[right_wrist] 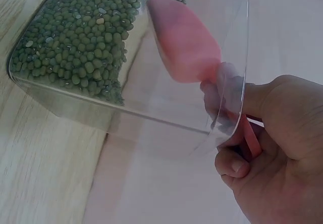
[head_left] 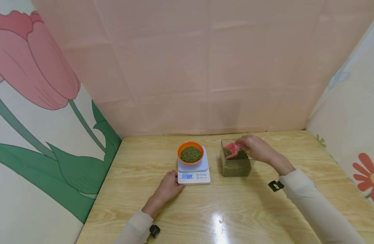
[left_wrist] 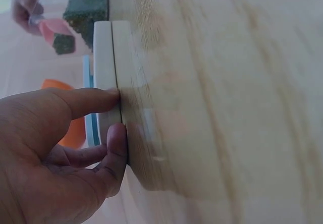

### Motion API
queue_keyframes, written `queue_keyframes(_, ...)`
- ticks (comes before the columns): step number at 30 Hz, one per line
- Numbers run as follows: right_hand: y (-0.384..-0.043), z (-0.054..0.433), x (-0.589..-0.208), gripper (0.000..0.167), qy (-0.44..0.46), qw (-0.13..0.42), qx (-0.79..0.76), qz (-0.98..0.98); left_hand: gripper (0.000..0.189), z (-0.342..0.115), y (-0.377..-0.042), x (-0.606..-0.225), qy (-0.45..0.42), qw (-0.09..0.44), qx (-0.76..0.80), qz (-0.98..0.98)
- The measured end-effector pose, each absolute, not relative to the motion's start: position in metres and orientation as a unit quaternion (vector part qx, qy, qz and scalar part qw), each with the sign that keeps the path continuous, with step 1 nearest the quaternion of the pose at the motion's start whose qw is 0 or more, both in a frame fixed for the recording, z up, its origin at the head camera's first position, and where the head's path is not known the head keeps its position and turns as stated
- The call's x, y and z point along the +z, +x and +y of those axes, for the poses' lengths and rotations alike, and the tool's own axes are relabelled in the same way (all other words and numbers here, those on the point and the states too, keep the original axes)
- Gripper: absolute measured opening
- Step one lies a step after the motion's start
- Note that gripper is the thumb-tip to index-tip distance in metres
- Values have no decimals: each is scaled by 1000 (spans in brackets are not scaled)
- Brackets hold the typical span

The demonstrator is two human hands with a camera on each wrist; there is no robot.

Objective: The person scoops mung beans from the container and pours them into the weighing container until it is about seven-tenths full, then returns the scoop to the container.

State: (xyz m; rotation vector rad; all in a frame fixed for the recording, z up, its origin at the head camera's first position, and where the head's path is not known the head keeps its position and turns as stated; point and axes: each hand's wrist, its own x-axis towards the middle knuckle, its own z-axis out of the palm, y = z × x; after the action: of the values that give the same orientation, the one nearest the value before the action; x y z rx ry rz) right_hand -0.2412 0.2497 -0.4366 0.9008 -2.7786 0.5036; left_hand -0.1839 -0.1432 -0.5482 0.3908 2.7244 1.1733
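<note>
A white kitchen scale [head_left: 194, 179] with a lit display carries an orange bowl [head_left: 179, 151] of mung beans [head_left: 191, 155]. My left hand [head_left: 168, 186] holds the scale's front left corner; the left wrist view shows thumb and fingers [left_wrist: 117, 138] against its base edge. To the right stands a clear rectangular container [head_left: 236, 169], partly filled with mung beans [right_wrist: 83, 37]. Over its opening my right hand [head_left: 254, 146] grips a pink scoop [right_wrist: 184, 42] by the handle. Green beans [left_wrist: 64, 44] show in the scoop in the left wrist view.
Everything stands on a light wooden table [head_left: 193, 213] against a pink-covered back wall [head_left: 180, 67]. Painted flowers decorate the side walls [head_left: 34, 64]. The container's clear rim [right_wrist: 171, 120] rises beside the right fingers.
</note>
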Motion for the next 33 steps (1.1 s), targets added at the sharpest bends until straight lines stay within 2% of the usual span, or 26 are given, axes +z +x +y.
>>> queue_keyframes(17,-237,261,-443,22,265,74,221,-935,38,-145,-186,-553,138,74,380,912)
queue_keyframes(33,-236,267,-448,22,258,103,245,-929,37,-145,-186,-552,141,74,381,911)
